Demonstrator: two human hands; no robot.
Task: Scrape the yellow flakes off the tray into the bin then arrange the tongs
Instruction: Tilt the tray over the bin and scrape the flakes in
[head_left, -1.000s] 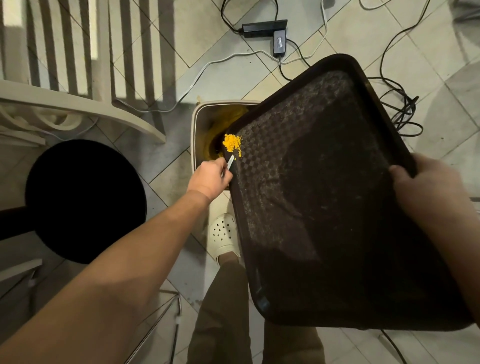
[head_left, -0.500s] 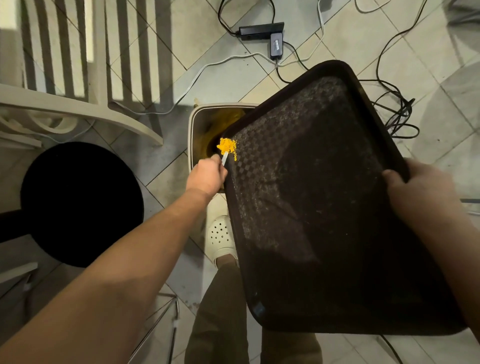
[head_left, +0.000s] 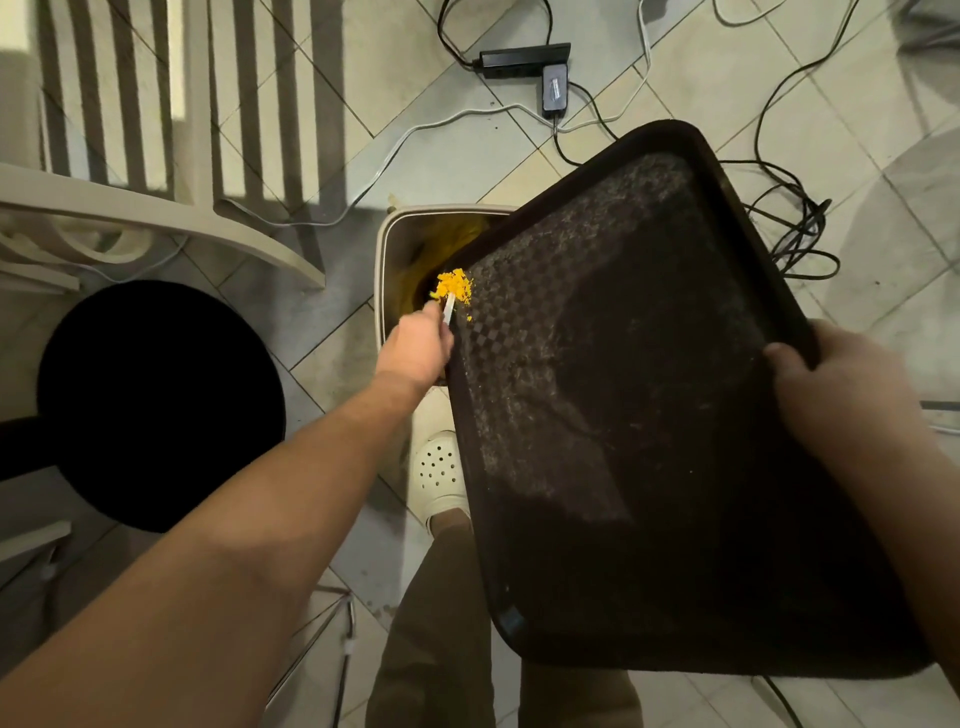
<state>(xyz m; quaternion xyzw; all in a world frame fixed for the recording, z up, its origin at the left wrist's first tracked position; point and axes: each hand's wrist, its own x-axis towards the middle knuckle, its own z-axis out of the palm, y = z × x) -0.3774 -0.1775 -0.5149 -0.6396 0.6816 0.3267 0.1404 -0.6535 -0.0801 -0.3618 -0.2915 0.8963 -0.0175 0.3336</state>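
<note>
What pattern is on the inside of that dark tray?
A fine checkerboard texture, dark brown, covers the tray; the head view shows it best near the yellow flakes.

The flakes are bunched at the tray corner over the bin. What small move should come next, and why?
Probably one short push with the scraper in the left hand, sweeping the yellow flakes over the rim of the tray. The pile sits right at the corner overhanging the open bin, and the right hand holds the tray there.
</note>
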